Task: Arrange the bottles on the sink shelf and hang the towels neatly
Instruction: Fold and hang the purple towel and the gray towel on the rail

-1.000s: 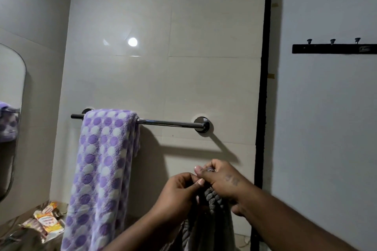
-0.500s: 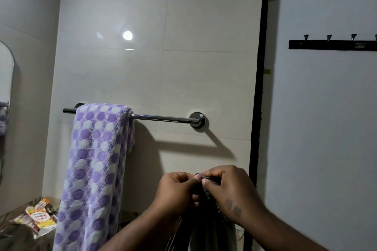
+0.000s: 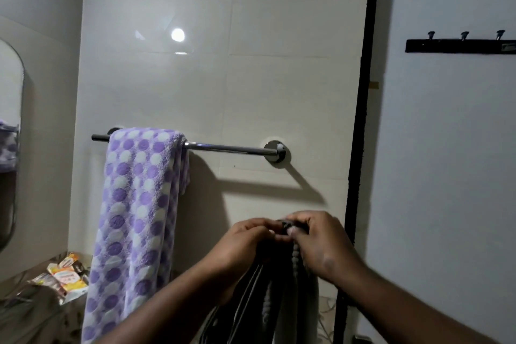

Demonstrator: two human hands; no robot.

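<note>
The dark grey towel [image 3: 282, 288] is pinched at its top edge by the left hand [image 3: 245, 243] and right hand [image 3: 321, 243], below the bare section of the towel rail [image 3: 231, 148]. If bunched when draped, it may hang unevenly or slip off.

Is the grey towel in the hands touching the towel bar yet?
Apart. The head view shows bare wall between the grey towel and the towel bar above.

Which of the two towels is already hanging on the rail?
The purple dotted towel, draped over the left end of the rail. The dark grey towel is off the rail, held below it in both hands, left and right.
</note>
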